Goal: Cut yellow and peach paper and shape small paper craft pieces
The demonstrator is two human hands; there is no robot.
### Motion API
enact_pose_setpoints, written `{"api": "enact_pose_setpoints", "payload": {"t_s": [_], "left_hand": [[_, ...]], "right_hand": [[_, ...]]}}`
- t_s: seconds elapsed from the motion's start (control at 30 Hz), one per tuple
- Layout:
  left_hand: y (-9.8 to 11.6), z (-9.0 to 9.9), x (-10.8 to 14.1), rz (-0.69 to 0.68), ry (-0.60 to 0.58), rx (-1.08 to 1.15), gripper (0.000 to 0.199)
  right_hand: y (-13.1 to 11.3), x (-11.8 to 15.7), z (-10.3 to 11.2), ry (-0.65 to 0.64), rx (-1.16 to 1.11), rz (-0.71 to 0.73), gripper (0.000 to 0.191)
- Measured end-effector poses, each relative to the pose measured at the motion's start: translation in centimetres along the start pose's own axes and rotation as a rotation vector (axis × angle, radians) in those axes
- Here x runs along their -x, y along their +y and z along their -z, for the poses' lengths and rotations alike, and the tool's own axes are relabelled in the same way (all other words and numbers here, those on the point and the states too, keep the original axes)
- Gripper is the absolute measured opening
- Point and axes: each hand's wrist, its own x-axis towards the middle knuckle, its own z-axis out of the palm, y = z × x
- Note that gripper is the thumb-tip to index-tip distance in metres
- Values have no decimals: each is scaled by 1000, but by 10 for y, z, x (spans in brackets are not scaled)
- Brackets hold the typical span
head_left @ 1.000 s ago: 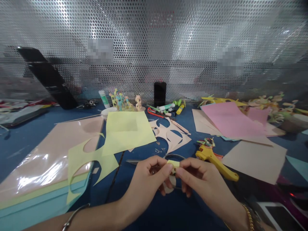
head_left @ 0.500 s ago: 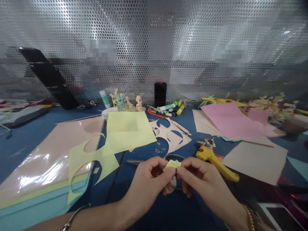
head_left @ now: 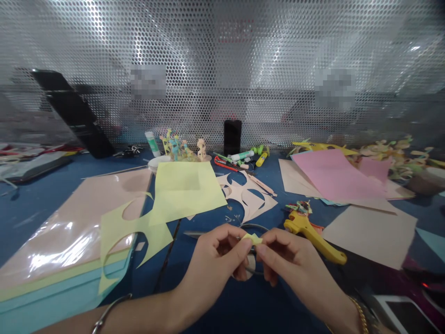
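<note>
Between the fingertips of both hands is a small folded piece of yellow paper [head_left: 253, 239]. My left hand [head_left: 219, 260] pinches its left side with thumb and fingers. Its right side is gripped by my right hand [head_left: 292, 260], the thumb close to the left thumb. A pale round piece [head_left: 251, 266] shows below the fingertips, partly hidden by them. Behind the hands lies a dark ring-shaped object [head_left: 255, 226], mostly covered. Scissor blades [head_left: 194, 234] stick out to the left of my left hand.
Yellow pliers [head_left: 314, 239] lie right of my hands. Cut yellow paper [head_left: 158, 239] and a yellow sheet [head_left: 187, 188] lie left; a cut pale sheet [head_left: 246, 199] is ahead. Pink paper [head_left: 339, 176] is at the right, and a phone [head_left: 232, 137] stands at the back.
The yellow paper shows less between my fingertips and looks flatter. My left hand's fingers have curled slightly. The camera view has shifted a little.
</note>
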Motion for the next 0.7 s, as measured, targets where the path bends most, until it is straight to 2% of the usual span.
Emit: {"api": "enact_pose_setpoints", "payload": {"t_s": [0.13, 0.4, 0.7], "left_hand": [[-1, 1, 0, 8, 4, -36, 20], [-3, 0, 1, 3, -58, -56, 19], [1, 0, 0, -30, -17, -47, 15]], "right_hand": [[0, 0, 0, 40, 17, 48, 24], [-1, 3, 1, 85, 59, 114, 21], [-3, 2, 2, 83, 60, 91, 21]]}}
